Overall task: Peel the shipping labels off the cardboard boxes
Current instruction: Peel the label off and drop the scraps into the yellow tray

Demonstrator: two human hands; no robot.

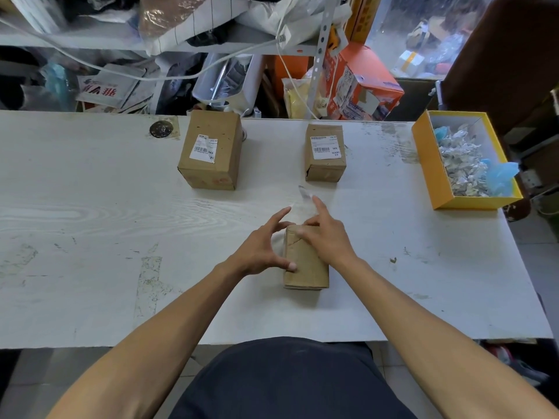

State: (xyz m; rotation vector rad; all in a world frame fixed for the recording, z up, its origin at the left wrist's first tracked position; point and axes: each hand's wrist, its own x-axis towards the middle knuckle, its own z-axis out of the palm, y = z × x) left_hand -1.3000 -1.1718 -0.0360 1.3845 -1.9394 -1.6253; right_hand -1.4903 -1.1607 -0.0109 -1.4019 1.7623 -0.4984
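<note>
Head view: white table (pixel 90 207), scuffed, three cardboard boxes on it.

Near box (pixel 305 261) sits close to the front edge, centre-right, between both hands. No label visible on the faces that show.

Left hand (pixel 260 252): thumb pressed on the box's left side low down, the other fingers (pixel 279 214) spread and lifted above the far top edge. Bracing rather than a closed grip.

Right hand (pixel 323 234): lies over the box's top right, index finger pointing away, thumb and middle finger look pinched at the far top edge. A pale, blurred strip (pixel 304 201) rises from that spot between the two hands; looks like peeled label or tape. Cannot tell for sure whether the right fingers are clamped on it.

Far left box (pixel 210 149): upright, well back on the table, white shipping label (pixel 204 148) on its front face, top corner torn or lifted, barcode visible.

Far right box (pixel 325 152): smaller, well apart from the left one, label (pixel 325 146) flat and intact on its face.

Yellow tray box (pixel 423 164) at the right table edge, holding crumpled white paper scraps (pixel 459 164) and a blue glove (pixel 499 173).

Round metal disc (pixel 161 129) near the back edge, left. Cluttered shelf behind the table.
</note>
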